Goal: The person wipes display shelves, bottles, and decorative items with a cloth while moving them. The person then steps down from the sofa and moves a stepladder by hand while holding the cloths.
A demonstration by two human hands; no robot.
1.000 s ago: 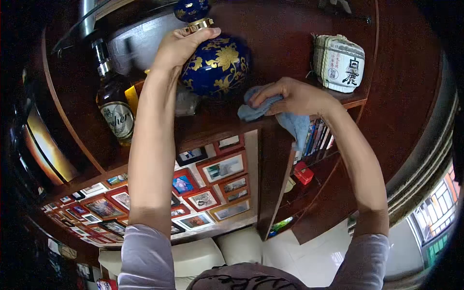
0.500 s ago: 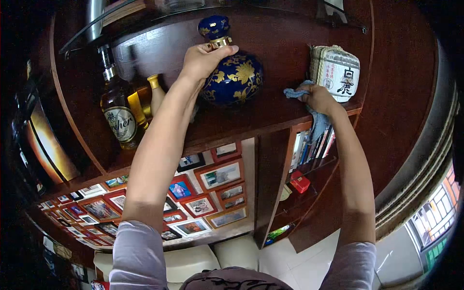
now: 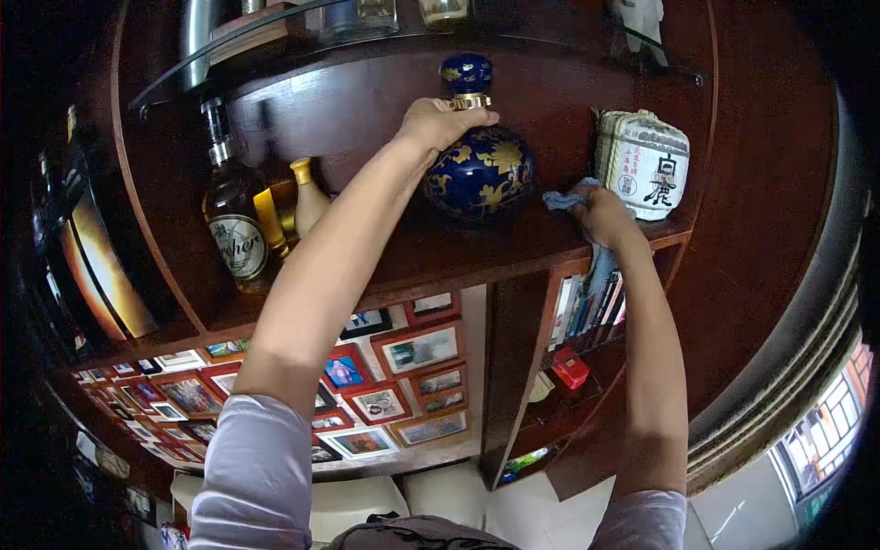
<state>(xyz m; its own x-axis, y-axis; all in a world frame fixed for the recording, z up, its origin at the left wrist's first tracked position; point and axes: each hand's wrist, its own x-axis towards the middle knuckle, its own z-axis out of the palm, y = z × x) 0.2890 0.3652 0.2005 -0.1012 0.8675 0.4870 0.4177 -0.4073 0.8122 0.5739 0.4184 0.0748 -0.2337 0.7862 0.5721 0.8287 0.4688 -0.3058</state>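
Note:
My left hand (image 3: 446, 123) is wrapped round the neck of a round blue bottle (image 3: 486, 174) with gold flowers and a blue stopper. The bottle is upright on the dark wooden shelf (image 3: 403, 266). At the right, my right hand (image 3: 605, 216) grips a blue cloth (image 3: 566, 199) against the shelf, and part of the cloth hangs over the front edge. Just beside that hand stands a white wrapped barrel-shaped container (image 3: 649, 174) with black characters.
Left on the shelf are a labelled liquor bottle (image 3: 236, 229) and a cream bottle with a yellow cap (image 3: 310, 197). Above runs a glass shelf (image 3: 321, 18) holding glassware. Below are framed photos (image 3: 417, 348), books (image 3: 587, 307) and a red box (image 3: 570, 368).
The blue bottle, with my left hand on its neck, has moved right along the shelf. My right hand has carried the cloth right, towards the white container. The camera view has shifted too.

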